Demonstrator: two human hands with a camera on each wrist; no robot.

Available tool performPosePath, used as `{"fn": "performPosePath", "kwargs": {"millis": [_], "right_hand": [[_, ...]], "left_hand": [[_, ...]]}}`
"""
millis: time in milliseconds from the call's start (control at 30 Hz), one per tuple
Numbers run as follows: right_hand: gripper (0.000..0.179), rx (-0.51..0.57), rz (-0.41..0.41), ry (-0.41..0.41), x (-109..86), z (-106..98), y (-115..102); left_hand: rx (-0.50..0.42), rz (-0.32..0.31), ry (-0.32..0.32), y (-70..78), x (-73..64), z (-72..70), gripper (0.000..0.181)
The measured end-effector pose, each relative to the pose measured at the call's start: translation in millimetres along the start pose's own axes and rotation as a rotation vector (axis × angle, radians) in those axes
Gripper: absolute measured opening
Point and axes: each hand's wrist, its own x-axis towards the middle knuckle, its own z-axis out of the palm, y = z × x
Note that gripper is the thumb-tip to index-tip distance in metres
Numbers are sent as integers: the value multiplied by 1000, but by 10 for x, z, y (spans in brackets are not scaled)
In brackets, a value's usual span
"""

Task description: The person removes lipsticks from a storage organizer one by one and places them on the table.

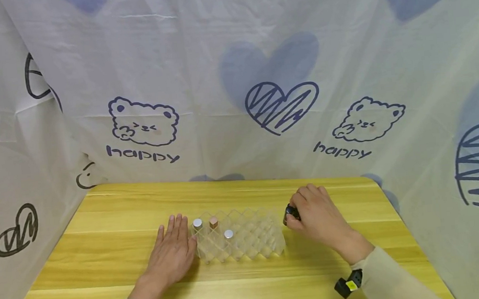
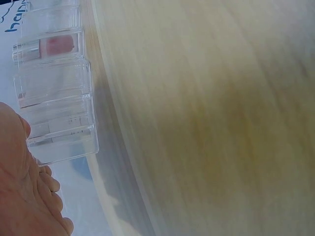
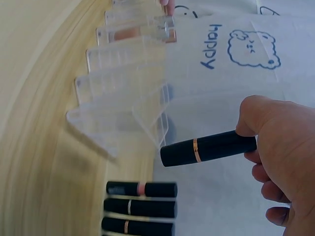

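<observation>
A clear lipstick organizer (image 1: pixel 253 249) with diamond-shaped compartments stands on the table. Toward its left end are two silver-topped lipsticks (image 1: pixel 228 234) and a copper-topped lipstick (image 1: pixel 214 222). My left hand (image 1: pixel 169 257) lies beside that end with straight fingers, its thumb at the organizer's edge. Off the right end, my right hand (image 1: pixel 319 216) pinches a black lipstick (image 3: pixel 209 148) with a gold band by one end, between thumb and fingers. In the right wrist view this lipstick is raised above several black lipsticks (image 3: pixel 142 208) standing in a row; the head view hides them behind the hand.
The wooden table (image 1: pixel 244 293) extends around the organizer. White cloth (image 1: pixel 212 137) with hearts and bear drawings hangs behind the table and at both sides. A black wrist device (image 1: pixel 348 284) sits at the right sleeve.
</observation>
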Motion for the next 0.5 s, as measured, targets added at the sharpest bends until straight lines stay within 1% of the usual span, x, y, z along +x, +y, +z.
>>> {"fn": "performPosePath", "kwargs": {"millis": [267, 500], "right_hand": [[23, -26, 57, -9, -181, -5, 203], [24, -27, 123, -19, -346, 14, 396]], "left_hand": [[-1, 0, -3, -9, 2, 4, 64], [5, 6, 2, -16, 2, 15, 65]]}}
